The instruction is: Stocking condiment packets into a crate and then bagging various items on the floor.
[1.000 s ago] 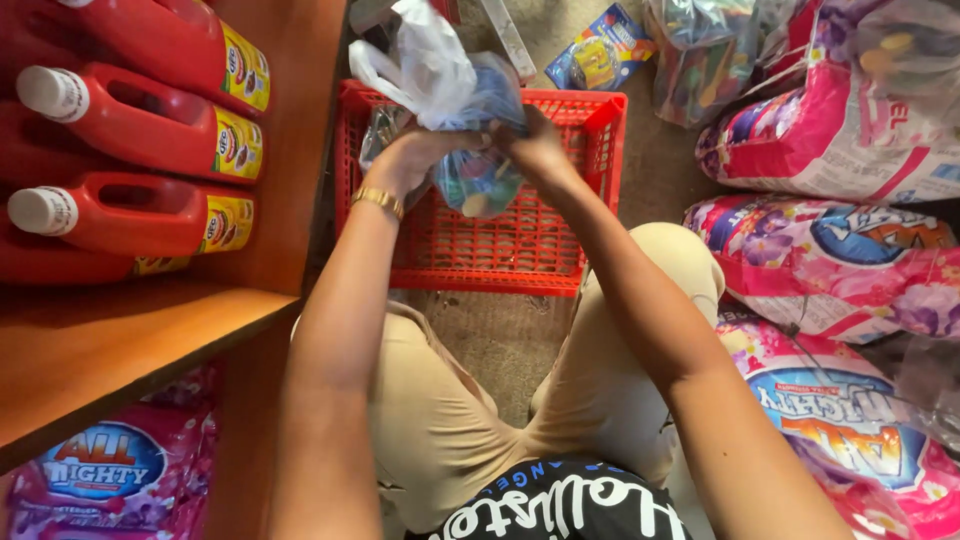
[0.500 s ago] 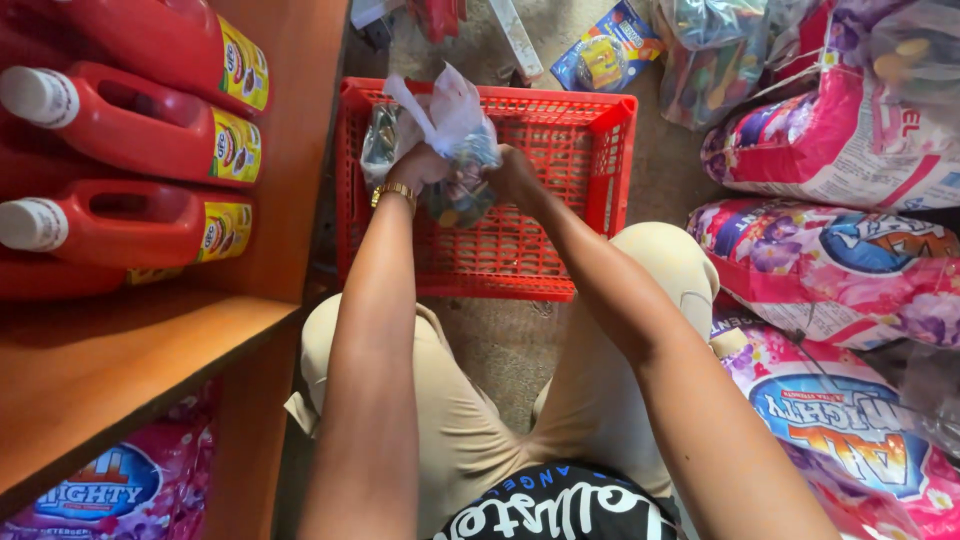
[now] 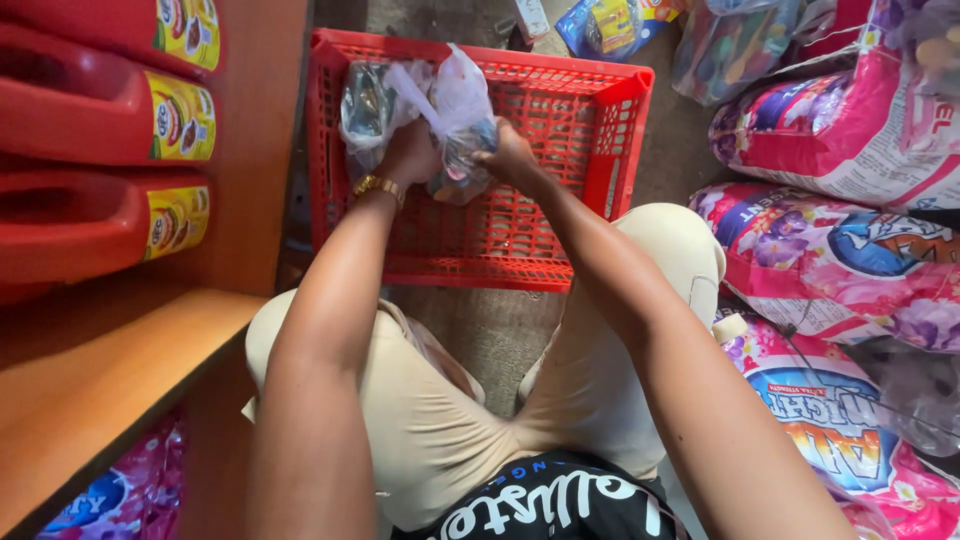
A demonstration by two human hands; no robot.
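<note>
At nine o'clock, red jugs (image 3: 110, 130) lie on a wooden shelf (image 3: 110, 370). At twelve, over the red basket (image 3: 600, 130), the left hand (image 3: 408, 155) grips the clear plastic bag (image 3: 455, 110) by its neck, and the right hand (image 3: 510, 158) is closed on its lower side. The bag stands upright between them, touching both equally. Pink sacks (image 3: 830, 270) sit at three o'clock.

Red jugs (image 3: 95, 120) with yellow labels (image 3: 180, 115) lie at my nine o'clock; pink detergent bags (image 3: 840, 130) pile at three o'clock.
</note>
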